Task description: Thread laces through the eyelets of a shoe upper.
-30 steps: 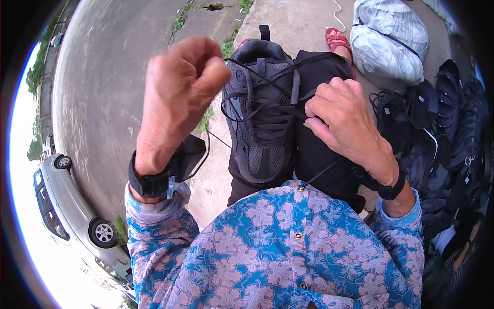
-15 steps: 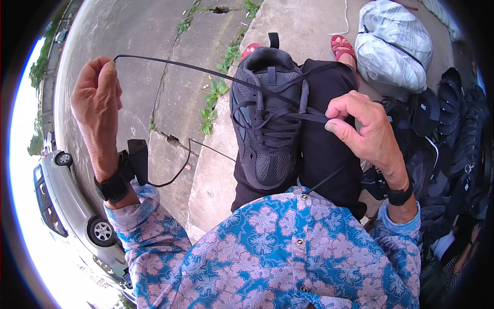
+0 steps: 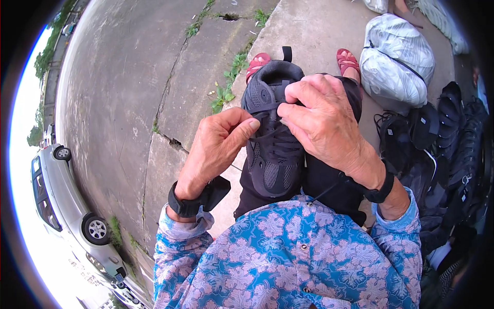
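A black sneaker (image 3: 271,177) rests on my lap, on dark trousers (image 3: 329,191), its toe toward me and its heel loop pointing away. My left hand (image 3: 218,141) is at the left side of the lacing, thumb and forefinger pinching the black shoelace (image 3: 265,108). Over the tongue and the right side of the opening, my right hand (image 3: 324,121) has its fingers closed on the lace near the upper eyelets. That hand hides part of the collar and the right eyelets. Lower down, the laces cross the shoe in rows.
Several black shoes (image 3: 453,129) are heaped at the right. Beyond them stands a stuffed white plastic bag (image 3: 399,59). Red sandals (image 3: 348,61) are on my feet on the concrete ledge. Cracked pavement with weeds (image 3: 224,95) lies left, and a silver car (image 3: 72,190) is parked farther left.
My left hand has come in from far left to the shoe. My right hand has moved left over the tongue. The lace that stretched wide is now gathered at the lacing.
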`<move>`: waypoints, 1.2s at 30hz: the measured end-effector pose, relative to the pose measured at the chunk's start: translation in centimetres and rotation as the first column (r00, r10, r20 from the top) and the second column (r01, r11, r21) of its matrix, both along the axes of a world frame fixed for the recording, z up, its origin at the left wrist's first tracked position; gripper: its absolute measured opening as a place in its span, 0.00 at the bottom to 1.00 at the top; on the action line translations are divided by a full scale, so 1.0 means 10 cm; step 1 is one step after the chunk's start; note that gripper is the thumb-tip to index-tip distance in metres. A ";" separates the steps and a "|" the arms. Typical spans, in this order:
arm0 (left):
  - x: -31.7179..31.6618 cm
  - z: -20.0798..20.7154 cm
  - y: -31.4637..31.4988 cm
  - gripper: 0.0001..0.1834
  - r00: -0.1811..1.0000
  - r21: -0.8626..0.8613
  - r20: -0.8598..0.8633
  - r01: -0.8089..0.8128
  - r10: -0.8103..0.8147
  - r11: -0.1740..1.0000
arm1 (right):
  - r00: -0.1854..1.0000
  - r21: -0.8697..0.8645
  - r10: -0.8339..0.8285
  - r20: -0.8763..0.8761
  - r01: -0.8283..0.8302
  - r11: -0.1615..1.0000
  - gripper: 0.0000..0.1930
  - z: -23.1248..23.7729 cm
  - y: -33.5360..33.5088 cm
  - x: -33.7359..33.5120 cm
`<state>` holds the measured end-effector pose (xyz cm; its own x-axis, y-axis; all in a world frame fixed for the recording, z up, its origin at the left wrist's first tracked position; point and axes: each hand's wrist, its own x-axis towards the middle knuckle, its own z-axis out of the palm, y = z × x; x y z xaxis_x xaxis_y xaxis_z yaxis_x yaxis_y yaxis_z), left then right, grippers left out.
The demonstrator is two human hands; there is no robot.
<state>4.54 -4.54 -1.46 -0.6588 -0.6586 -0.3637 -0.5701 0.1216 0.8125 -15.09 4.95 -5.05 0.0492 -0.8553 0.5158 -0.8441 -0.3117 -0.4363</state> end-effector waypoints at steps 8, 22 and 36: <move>-0.02 -0.08 0.00 0.13 1.000 -0.171 -0.020 -0.015 0.011 0.985 | 0.988 -0.008 -0.123 -0.096 0.123 0.992 0.09 0.02 -0.06 -0.07; -0.58 -0.32 -0.55 0.15 0.938 -0.452 -0.190 0.179 -0.290 0.874 | 0.997 0.102 0.014 -0.082 -0.005 0.995 0.06 0.02 -0.26 -0.15; -0.19 0.11 -0.50 0.18 0.960 -0.548 -0.025 0.221 -0.280 0.807 | 0.983 0.231 -0.094 -0.158 0.130 0.964 0.13 0.38 0.60 -0.60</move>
